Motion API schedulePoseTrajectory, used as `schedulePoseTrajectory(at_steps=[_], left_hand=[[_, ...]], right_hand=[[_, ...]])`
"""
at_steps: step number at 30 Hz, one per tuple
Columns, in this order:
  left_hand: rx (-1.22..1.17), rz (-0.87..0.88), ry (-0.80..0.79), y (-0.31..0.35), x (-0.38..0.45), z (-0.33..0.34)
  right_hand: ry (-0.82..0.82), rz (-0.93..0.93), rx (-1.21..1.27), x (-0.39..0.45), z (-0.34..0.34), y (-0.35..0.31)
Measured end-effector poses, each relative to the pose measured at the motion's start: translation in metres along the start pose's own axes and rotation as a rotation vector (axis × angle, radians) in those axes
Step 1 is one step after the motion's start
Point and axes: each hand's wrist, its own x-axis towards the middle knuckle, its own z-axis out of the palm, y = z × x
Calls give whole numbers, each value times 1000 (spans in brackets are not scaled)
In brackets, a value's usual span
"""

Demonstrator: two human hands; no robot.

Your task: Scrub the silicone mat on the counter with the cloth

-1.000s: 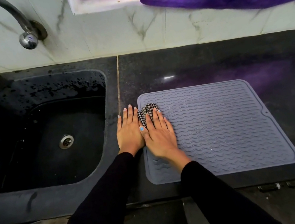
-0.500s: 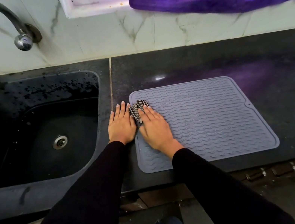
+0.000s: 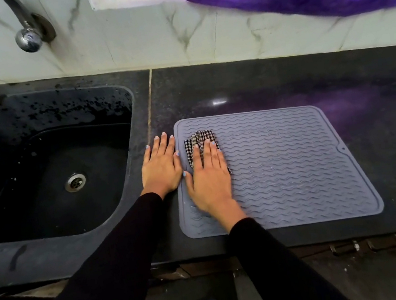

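Scrubbing underway, I judge: right hand (image 3: pixel 206 174) flat, pressing checked cloth (image 3: pixel 199 140) onto silicone mat (image 3: pixel 287 168); left hand (image 3: pixel 161 168) flat on counter (image 3: pixel 284 76). Next: sweep rightward.

No legible text anywhere.

Right hand (image 3: pixel 206 174) slid cloth (image 3: pixel 199 140) rightward.

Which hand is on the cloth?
The right hand, pressing the checked cloth flat onto the mat; the left hand rests on bare counter beside it.
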Motion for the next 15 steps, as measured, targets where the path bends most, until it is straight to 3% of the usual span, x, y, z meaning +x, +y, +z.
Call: schedulePoseTrajectory(at_steps=[10, 13, 15], left_hand=[[-32, -7, -31, 0, 0, -2], [-37, -4, -36, -2, 0, -2], [-48, 1, -31, -3, 0, -2]], right_hand=[[11, -57, 46, 11, -4, 18], [77, 68, 365, 15, -22, 23], [49, 382, 893, 31, -34, 35]])
